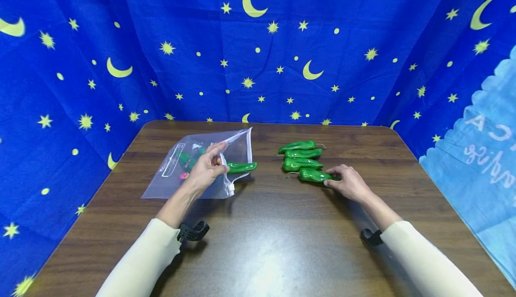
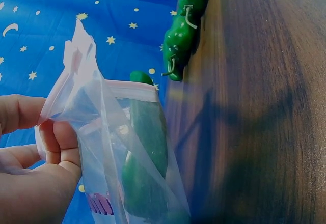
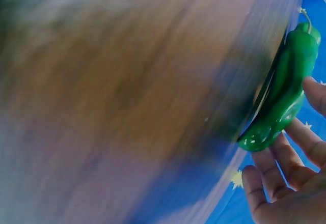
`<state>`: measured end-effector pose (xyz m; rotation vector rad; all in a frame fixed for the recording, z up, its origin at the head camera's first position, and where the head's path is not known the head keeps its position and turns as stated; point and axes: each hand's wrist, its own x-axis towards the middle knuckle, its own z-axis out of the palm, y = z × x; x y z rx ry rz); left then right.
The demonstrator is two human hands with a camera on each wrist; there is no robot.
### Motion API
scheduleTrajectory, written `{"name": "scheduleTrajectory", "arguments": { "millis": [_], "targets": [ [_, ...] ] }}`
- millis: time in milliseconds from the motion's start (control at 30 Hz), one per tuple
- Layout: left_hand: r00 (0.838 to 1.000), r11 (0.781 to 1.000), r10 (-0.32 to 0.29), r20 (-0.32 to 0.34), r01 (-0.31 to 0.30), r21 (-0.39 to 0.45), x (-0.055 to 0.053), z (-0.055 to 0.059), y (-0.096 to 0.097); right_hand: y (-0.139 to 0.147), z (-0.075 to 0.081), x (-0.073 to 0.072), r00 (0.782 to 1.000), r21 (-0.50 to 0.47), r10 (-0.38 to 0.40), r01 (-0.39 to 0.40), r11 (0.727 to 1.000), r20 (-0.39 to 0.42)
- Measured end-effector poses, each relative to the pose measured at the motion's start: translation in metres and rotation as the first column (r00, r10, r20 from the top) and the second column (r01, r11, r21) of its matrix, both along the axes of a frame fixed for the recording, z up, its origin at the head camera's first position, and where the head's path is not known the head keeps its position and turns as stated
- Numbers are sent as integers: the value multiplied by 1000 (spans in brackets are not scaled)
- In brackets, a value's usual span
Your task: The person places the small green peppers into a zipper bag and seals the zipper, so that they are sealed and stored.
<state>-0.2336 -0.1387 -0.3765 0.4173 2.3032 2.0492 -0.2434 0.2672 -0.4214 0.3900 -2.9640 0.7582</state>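
My left hand (image 1: 207,167) pinches the rim of a clear zip bag (image 1: 157,188) at its mouth. Inside the bag a green pepper (image 2: 145,158) shows through the plastic, and its tip (image 1: 243,167) points out through the opening. My right hand (image 1: 350,182) has thumb and fingers on either side of the tip end of the nearest green pepper (image 1: 311,175), which lies on the table. In the right wrist view this glossy pepper (image 3: 290,76) has its stem pointing up, with the thumb and fingertips at its side.
Behind the held pepper, several more green peppers (image 1: 302,153) lie in a row on the brown wooden table (image 1: 258,225). A white slider (image 1: 231,189) sits at the bag's near corner. Blue cloth (image 1: 225,32) with moons and stars hangs around the table.
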Motion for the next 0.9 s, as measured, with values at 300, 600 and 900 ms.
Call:
{"name": "scheduleTrajectory", "arguments": {
  "millis": [300,600,900],
  "targets": [
    [1000,1000,6,8,-6,10,0,-1,-2,5,0,3,999,2,4,-4,1000,32],
    [1000,1000,9,7,-9,-9,0,-1,-2,0,-1,2,999,6,6,-7,1000,39],
    [1000,1000,6,11,-6,-21,-1,0,-1,-3,-2,4,998,23,23,-24,999,55]
  ]
}}
